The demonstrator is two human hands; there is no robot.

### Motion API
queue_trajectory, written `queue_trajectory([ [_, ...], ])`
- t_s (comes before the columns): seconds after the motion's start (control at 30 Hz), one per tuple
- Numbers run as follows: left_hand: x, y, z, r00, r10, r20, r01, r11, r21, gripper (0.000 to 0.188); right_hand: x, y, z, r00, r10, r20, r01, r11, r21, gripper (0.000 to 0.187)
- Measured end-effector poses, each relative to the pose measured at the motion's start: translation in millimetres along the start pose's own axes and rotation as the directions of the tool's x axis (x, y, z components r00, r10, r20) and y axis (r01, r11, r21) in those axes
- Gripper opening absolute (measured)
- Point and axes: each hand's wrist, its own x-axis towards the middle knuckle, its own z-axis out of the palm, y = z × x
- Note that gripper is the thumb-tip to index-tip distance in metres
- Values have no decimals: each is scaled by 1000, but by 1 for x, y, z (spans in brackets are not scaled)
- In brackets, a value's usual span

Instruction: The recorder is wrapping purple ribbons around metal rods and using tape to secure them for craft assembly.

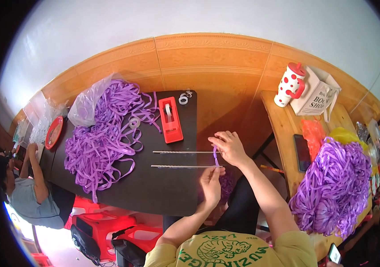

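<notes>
Two thin metal rods lie roughly parallel on the dark table, the far rod and the near rod, with their right ends past the table's edge. A short length of purple ribbon runs across both right ends. My left hand pinches the ribbon by the near rod's tip. Beyond the far rod, my right hand has its fingertips closed at the ribbon's upper part, its other fingers loosely curled. More purple ribbon hangs below my hands, partly hidden.
Left on the dark table are a purple ribbon heap, a red tape dispenser and tape rolls. A wooden table at right bears another ribbon pile, a phone, a spotted tumbler. Another person sits far left.
</notes>
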Motion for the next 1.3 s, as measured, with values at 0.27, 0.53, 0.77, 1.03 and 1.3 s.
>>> queue_trajectory([
  [0.27,4,-2,-10,998,53,46,-60,986,153,10,-68,-17,46,951,269,155,-306,895,324,28],
  [0.53,7,-14,-42,987,-118,110,101,983,154,14,-171,-74,93,707,580,405,-702,503,504,20],
  [0.77,10,-15,-45,958,-247,148,213,953,216,37,-249,-82,135,533,523,665,-814,100,573,14],
  [1.03,10,-24,-52,912,-351,211,310,929,203,28,-243,-94,112,429,276,860,-816,-291,500,21],
  [1.3,-8,-3,-48,933,-305,191,228,911,343,25,-226,-128,50,254,47,966,-942,-215,258,41],
])
